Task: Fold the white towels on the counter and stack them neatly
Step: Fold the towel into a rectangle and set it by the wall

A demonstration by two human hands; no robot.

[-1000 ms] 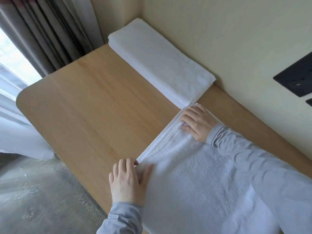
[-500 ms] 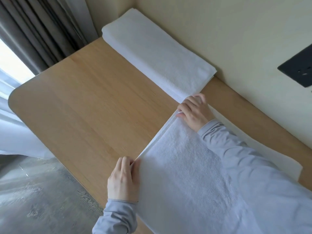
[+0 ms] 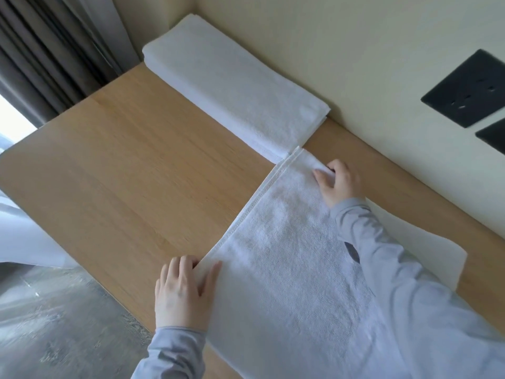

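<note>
A white towel point(image 3: 289, 263) lies spread over the near right part of the wooden counter point(image 3: 136, 181), its hemmed edge running diagonally. My left hand point(image 3: 183, 294) pinches the near corner of that edge between thumb and fingers. My right hand point(image 3: 338, 181) grips the far corner, a fold of cloth bunched in its fingers. A stack of folded white towels point(image 3: 232, 91) sits along the wall at the back, its near end almost touching the far corner of the spread towel.
A cream wall runs along the counter's right side with black socket plates point(image 3: 464, 88). Grey curtains point(image 3: 54, 50) hang at the upper left. The counter's rounded left edge drops to a grey floor point(image 3: 54, 324).
Both hands have shifted from pressing on the towel's edge to gripping its two corners. The edge has been pulled out toward the folded stack.
</note>
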